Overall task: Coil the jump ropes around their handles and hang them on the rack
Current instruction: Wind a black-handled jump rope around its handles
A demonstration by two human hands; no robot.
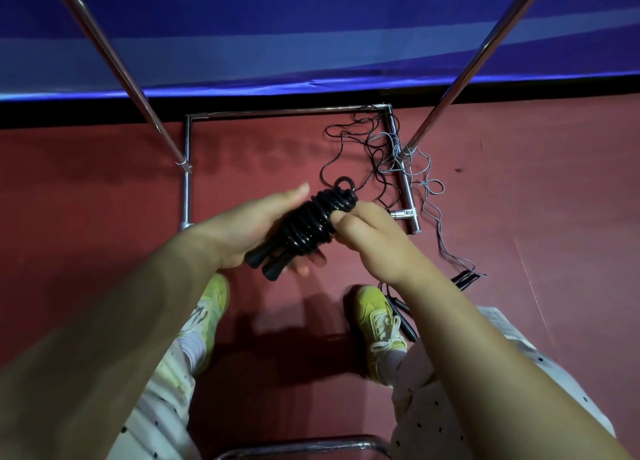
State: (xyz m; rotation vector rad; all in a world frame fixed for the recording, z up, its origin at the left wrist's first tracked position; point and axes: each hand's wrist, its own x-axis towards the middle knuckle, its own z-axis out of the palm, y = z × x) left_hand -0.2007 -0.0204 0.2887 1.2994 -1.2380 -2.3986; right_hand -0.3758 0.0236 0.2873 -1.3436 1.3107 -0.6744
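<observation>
Black coiled jump rope cradled in left hand; right hand fingers pinch coil.

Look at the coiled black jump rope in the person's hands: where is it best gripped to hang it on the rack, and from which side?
Probably grip the wrapped middle of the black jump rope from underneath, as the left hand does. The coils are thickest there, and that leaves the small loop at the far end free for hanging. The right hand pinches the coils near that end.

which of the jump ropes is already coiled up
The black rope held in both hands, wound tightly round its handles. The thin black rope and the grey rope lie loose and tangled on the floor.
</observation>
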